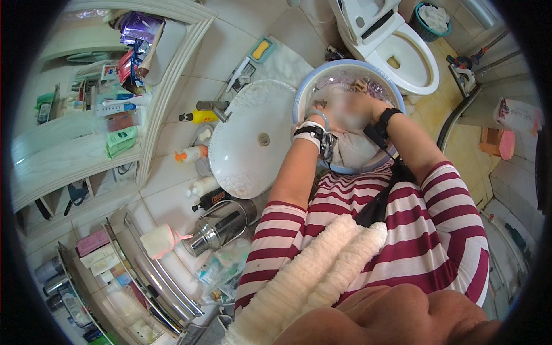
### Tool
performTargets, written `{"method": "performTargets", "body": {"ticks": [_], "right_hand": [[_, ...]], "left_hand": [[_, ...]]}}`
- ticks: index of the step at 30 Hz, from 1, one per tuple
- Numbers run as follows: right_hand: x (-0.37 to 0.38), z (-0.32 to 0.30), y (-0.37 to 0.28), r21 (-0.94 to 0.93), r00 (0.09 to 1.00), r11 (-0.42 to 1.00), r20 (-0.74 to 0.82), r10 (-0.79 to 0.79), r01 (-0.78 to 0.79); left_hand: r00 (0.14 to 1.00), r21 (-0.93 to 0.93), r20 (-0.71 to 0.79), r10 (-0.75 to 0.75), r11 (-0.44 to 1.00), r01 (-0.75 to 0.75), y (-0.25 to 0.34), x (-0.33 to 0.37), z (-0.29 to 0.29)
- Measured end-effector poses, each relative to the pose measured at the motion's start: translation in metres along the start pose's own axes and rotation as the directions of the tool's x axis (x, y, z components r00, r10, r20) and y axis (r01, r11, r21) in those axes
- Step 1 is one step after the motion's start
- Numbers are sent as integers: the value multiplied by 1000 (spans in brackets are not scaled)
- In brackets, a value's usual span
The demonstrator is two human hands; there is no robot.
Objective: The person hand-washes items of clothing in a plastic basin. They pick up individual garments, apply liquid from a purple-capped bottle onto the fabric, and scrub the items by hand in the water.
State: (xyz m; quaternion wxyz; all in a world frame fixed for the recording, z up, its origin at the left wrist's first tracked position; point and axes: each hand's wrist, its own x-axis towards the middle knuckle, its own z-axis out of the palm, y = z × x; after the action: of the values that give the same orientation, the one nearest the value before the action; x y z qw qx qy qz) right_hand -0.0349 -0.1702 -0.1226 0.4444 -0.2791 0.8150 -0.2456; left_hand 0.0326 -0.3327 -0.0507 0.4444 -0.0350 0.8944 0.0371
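A round plastic basin [298, 95] with a pale blue rim stands in front of me, holding sudsy water [376, 86]. Inside it lies a pale, whitish cloth [355, 150], bunched and wet-looking toward my side. A small brownish patterned thing [360, 85] shows at the basin's far side. My left hand [323, 117] and my right hand [368, 108] meet over the basin's middle, at the cloth. A blurred patch covers their fingers, so their grip is hidden. Black straps with small devices circle both wrists, and a white band is on the left one.
Left of the basin is a white oval washbasin [244, 155] with a faucet [215, 107] and several bottles. A metal thermos [221, 227] lies nearer. The toilet [402, 60] stands beyond, beside a green waste bin [430, 23]. A fluffy cream item [322, 253] hangs over my striped clothes.
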Motion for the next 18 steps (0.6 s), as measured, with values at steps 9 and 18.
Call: {"method": "performTargets", "body": {"ticks": [9, 18], "right_hand": [[-1, -25, -8, 160, 986, 985, -163, -36, 62], [-46, -28, -24, 623, 923, 735, -386, -8, 267]], "left_hand": [[996, -262, -81, 28, 964, -49, -17, 7, -8], [989, -869, -144, 44, -484, -105, -42, -49, 8]]}}
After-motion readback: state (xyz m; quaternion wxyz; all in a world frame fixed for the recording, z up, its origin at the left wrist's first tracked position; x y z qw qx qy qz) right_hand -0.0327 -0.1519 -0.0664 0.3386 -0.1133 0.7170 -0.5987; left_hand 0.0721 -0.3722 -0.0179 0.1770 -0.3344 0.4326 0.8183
